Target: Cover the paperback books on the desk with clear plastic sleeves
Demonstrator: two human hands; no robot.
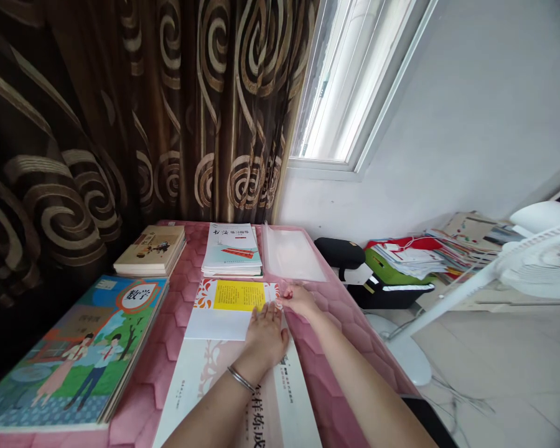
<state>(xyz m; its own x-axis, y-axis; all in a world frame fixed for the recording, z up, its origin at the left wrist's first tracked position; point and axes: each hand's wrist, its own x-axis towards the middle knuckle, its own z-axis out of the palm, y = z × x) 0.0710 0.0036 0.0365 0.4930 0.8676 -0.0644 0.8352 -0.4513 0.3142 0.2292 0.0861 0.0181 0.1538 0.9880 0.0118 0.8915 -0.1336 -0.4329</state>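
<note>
Left hand, silver bangle at wrist: fingers extended, palm down on the white book cover with yellow text panel. Right hand: fingers curled at the cover's right edge; grip unclear. Cover lies on pink quilted bench, nearer the wearer than the white calligraphy booklet stack.

Dark brown curtain with beige swirls; pink tablecloth with hexagon pattern; green bag; white fan.
</note>
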